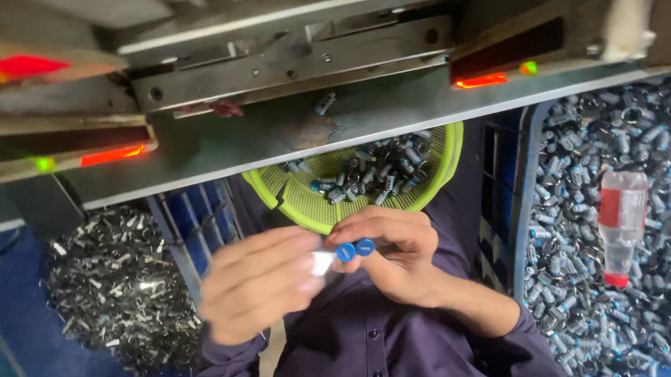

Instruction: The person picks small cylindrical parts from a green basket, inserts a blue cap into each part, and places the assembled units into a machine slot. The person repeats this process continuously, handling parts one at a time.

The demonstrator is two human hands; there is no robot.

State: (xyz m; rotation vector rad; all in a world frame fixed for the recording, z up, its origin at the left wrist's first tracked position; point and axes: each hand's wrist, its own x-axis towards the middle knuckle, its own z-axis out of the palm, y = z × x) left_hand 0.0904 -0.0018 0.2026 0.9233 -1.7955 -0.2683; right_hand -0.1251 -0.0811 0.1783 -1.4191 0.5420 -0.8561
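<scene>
My right hand (397,257) pinches two small cylindrical parts with blue caps (355,249) between its fingertips. My left hand (257,288) is blurred and meets it from the left, holding a small pale metal piece (322,263) against those parts. Both hands are held over my lap, just below a lime-green mesh basket (304,202) that holds several grey and blue cylindrical parts (378,172). The basket sits partly under the edge of a metal machine shelf (370,110).
A blue crate (525,191) on the right is heaped with the same small parts, and a plastic bottle with a red label (622,226) lies on them. A pile of shiny metal clips (116,284) lies at the left. Red and green lights (483,80) glow on the machine above.
</scene>
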